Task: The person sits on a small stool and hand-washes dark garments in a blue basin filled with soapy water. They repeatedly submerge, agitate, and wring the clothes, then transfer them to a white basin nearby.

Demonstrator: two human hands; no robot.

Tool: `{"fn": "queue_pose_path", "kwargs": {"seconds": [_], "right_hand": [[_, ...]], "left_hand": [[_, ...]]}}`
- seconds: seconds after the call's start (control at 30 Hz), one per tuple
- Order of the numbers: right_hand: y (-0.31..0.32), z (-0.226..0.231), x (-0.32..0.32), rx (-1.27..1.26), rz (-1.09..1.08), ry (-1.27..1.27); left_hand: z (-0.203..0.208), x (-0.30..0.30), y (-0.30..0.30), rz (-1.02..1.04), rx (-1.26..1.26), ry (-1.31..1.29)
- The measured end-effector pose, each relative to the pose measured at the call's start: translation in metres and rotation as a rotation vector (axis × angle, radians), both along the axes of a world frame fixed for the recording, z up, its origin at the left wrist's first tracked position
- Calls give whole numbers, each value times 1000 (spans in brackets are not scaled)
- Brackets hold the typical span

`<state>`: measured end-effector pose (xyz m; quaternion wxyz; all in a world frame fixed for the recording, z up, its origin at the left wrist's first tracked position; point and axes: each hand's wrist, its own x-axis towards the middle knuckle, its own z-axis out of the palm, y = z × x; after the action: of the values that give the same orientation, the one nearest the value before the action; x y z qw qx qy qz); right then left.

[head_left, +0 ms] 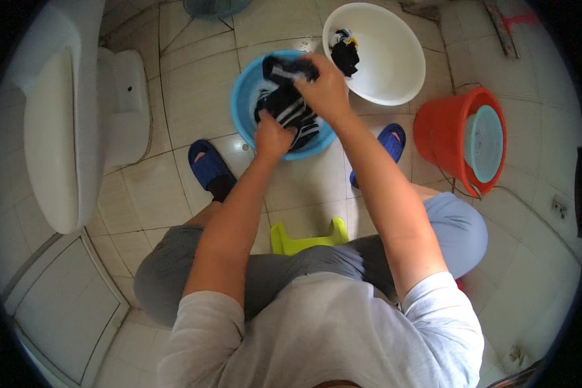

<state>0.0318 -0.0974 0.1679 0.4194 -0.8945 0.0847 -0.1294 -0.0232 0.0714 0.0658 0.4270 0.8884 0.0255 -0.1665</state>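
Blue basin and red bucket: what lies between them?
In the head view, the right blue slipper stands on the tiled floor between the blue basin and the red bucket, and the right forearm crosses above that stretch.

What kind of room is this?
It's probably a bathroom: there's a white fixture, perhaps a toilet, a tiled floor, and a blue basin with striped cloth in it.

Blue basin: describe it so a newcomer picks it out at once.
On the tiled floor, beyond and between the two dark blue slippers, sits a round basin. The left hand and right hand hold a dark striped cloth partly inside it. Its light blue colour sets it apart from the neighbouring white basin and the red bucket.
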Motion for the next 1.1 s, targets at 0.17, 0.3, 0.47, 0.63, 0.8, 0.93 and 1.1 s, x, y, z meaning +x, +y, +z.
{"fn": "queue_pose_path", "kwargs": {"seconds": [0.17,0.3,0.47,0.63,0.8,0.93,1.1], "right_hand": [[29,-112,-16,-375,218,428],[51,-150,-1,-605,91,469],[52,-175,37,-516,249,654],[52,-164,68,-349,269,675],[42,-122,18,-246,164,368],[41,-152,-9,-466,158,366],[63,-198,36,-607,289,517]], "left_hand": [[-49,5,-3,-64,164,312],[-86,15,0,-302,215,259],[-107,16,-3,-264,193,429],[-112,16,-5,-211,265,513],[-127,14,0,-328,149,229],[-129,9,1,-324,226,451],[-123,7,-4,-114,161,463]]}}
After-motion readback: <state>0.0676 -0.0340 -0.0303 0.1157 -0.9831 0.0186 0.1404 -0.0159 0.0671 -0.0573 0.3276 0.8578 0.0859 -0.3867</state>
